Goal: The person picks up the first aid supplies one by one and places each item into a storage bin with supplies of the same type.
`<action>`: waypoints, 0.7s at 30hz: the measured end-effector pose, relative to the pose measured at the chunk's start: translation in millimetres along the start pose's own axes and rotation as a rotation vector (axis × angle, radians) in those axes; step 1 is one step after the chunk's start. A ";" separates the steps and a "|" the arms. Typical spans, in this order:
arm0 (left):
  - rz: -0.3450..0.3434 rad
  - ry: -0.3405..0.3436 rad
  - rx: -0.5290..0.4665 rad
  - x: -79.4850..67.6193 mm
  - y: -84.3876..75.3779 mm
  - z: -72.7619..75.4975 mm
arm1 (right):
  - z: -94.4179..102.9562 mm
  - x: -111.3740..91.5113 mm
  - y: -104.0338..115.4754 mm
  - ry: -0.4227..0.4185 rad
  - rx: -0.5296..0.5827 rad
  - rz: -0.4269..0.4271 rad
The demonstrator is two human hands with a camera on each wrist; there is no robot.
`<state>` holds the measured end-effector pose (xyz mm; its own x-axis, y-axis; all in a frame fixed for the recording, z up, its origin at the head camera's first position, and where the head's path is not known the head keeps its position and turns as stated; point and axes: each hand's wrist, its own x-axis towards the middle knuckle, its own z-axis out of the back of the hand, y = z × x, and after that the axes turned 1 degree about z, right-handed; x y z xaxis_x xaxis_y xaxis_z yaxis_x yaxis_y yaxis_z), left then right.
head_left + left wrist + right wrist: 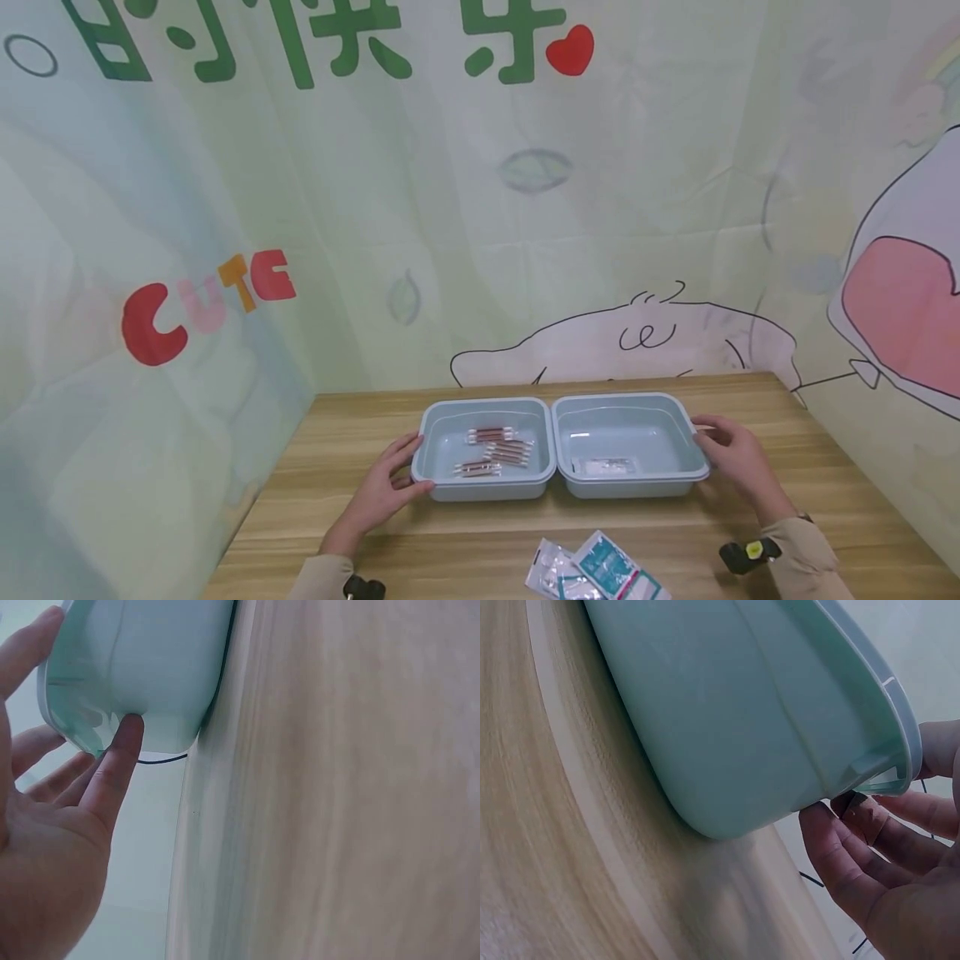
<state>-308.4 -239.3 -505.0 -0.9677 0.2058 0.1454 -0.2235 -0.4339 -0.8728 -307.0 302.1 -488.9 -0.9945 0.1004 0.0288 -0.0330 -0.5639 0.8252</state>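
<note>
Two light blue plastic basins stand side by side, their rims meeting. In the left basin (480,492) lie several clear packets of brown iodine-type cotton swabs (507,452). The right basin (630,486) contains a flat clear packet (604,467) with a whitish print. My left hand (378,492) holds the left basin at its outer left end, thumb by the front corner and fingers along the side. At the opposite outer end, my right hand (738,458) grips the right basin's rim, its fingers (840,862) tucked beneath the edge.
Teal and white sachets (611,571) lie overlapped on the wooden table (465,542), in front of the basins. A printed cloth backdrop (450,208) rises behind the table's far edge. Dark wrist-worn devices (750,554) sit at the sleeves.
</note>
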 end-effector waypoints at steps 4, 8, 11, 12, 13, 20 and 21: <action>-0.012 -0.003 0.002 0.3 0.6 0.6 | -0.5 0.2 0.4 -0.004 0.015 -0.029; -0.019 -0.004 0.010 1.3 2.2 1.3 | -1.3 0.9 -0.7 -0.010 0.036 -0.052; -0.023 0.004 0.014 1.6 2.5 1.4 | -2.4 1.2 -2.7 -0.016 0.052 -0.054; -0.024 0.006 0.014 1.6 2.4 1.3 | -2.9 1.4 -3.6 -0.017 0.055 -0.054; -0.025 0.005 0.013 1.5 2.2 1.2 | -3.2 1.5 -4.2 -0.019 0.056 -0.056; -0.018 -0.007 0.005 -0.3 1.8 0.1 | -5.0 1.3 -4.6 -0.024 0.051 -0.050; -0.018 -0.010 0.002 -0.9 1.7 0.4 | -4.9 1.1 -4.1 -0.023 0.050 -0.048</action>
<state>-308.0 -240.6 -506.4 -0.9645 0.2053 0.1659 -0.2414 -0.4316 -0.8692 -308.4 300.5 -495.0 -0.9893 0.1456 0.0009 -0.0752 -0.5165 0.8530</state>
